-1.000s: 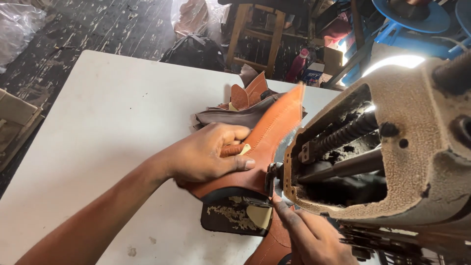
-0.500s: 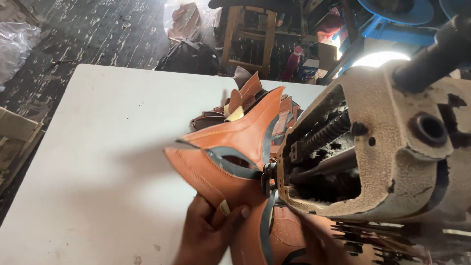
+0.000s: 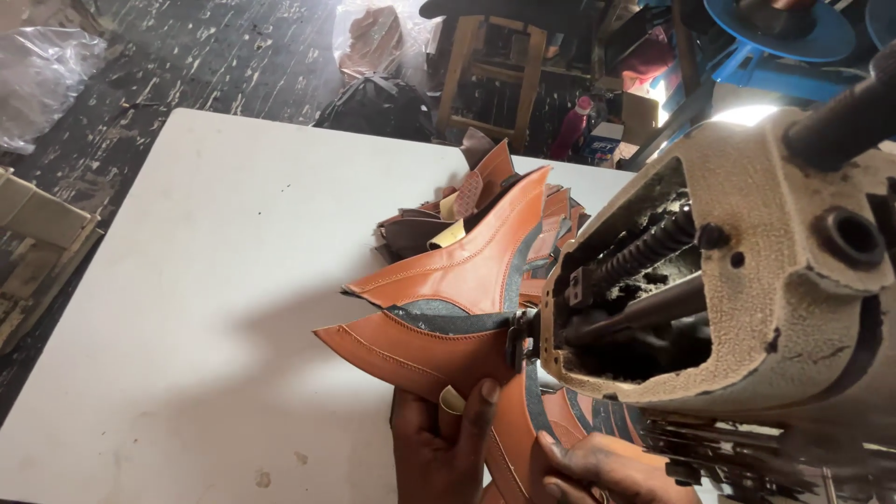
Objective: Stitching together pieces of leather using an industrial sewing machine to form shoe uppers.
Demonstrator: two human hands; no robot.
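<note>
Leather piece (image 3: 439, 322): at the sewing machine (image 3: 747, 299) needle end, held up off the table (image 3: 215, 280). Left hand (image 3: 439, 443) pinching its lower edge; right hand (image 3: 597, 467) closed on the lower part. Probably light, bendy, smooth; best gripped at edges near the seam.

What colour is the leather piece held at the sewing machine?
The leather piece is orange-brown with dark grey lining, seen in the head view.
</note>
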